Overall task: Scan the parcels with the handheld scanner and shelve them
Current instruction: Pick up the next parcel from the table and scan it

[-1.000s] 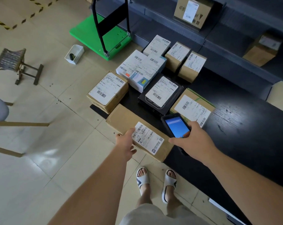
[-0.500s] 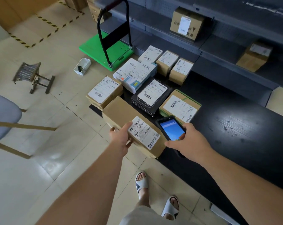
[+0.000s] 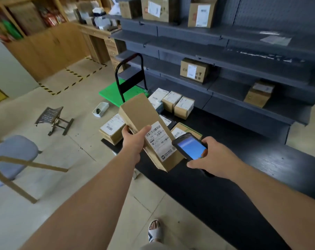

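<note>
My left hand [image 3: 135, 139] grips a long brown cardboard parcel [image 3: 144, 116] lifted off the table, its white barcode label facing up beside my thumb. My right hand [image 3: 214, 157] holds the black handheld scanner [image 3: 191, 147], blue screen lit, its tip close to the label's right edge. Several more labelled parcels [image 3: 178, 104] lie on the far end of the black table [image 3: 225, 186]. Behind it stands grey metal shelving [image 3: 243, 69] with a few boxes on its shelves.
A green platform trolley [image 3: 117, 92] with a black handle stands past the table. A small white bin [image 3: 100, 109], a low stool [image 3: 53, 118] and a grey chair [image 3: 12, 156] are on the tiled floor to the left. Wooden cabinets line the back wall.
My left hand has lifted the long parcel off the table and tilted it up. The scanner in my right hand has risen with it. My view has swung upward toward the shelves.
</note>
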`<act>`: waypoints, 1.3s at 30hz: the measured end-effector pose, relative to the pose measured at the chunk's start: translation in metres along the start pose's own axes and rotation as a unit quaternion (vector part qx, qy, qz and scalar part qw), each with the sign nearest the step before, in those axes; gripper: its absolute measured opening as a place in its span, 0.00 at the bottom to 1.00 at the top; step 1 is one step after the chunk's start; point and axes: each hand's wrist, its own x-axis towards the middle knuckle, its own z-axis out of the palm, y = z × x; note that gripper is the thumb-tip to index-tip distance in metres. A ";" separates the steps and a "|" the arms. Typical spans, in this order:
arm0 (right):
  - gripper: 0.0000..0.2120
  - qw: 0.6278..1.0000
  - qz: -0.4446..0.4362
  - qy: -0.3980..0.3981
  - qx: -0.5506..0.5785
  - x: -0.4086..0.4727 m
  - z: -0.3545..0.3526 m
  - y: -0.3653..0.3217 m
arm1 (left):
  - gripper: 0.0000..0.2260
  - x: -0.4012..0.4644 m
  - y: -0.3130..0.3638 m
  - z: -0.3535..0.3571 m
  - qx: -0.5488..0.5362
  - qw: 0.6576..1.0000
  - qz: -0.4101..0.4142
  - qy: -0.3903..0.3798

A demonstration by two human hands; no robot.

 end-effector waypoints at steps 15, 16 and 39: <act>0.43 0.999 -0.009 0.043 -0.002 -0.030 -0.030 -0.023 | 0.50 -0.008 0.088 0.020 0.045 0.986 0.157 -0.017; 0.44 0.999 -0.010 0.044 -0.001 -0.030 -0.029 -0.025 | 0.51 -0.008 0.091 0.018 0.050 0.986 0.160 -0.011; 0.41 0.997 0.008 0.077 0.025 -0.016 -0.008 -0.057 | 0.56 0.021 0.110 -0.001 0.075 0.984 0.157 -0.031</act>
